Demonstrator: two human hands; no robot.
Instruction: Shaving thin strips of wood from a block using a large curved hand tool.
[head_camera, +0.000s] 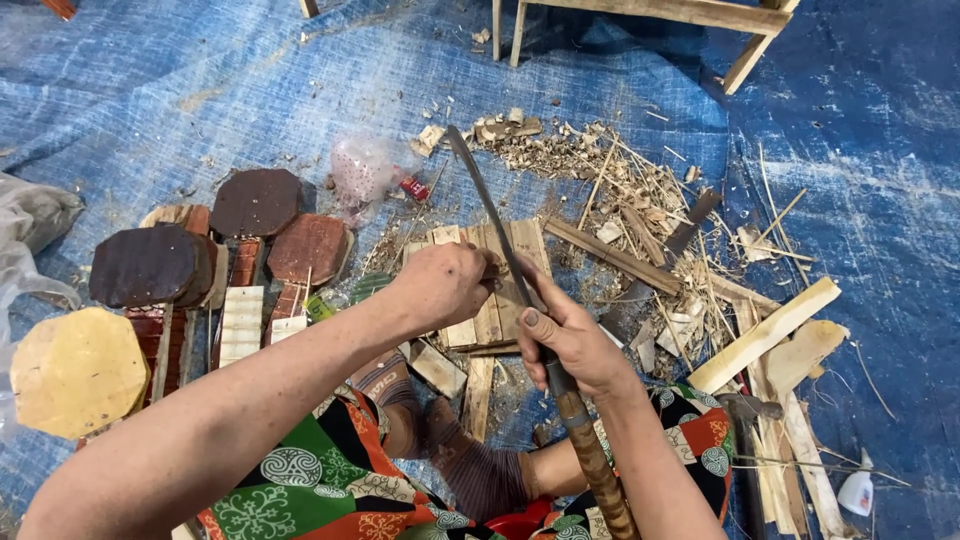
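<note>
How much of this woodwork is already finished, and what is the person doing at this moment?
Done, it seems: four octagonal wooden pieces lie on the blue tarp, three dark and one yellow, beside a heap of shavings. In hand: the right hand grips a long blade over slats that the left hand steadies. Left: uncut offcuts at the right, probably.
</note>
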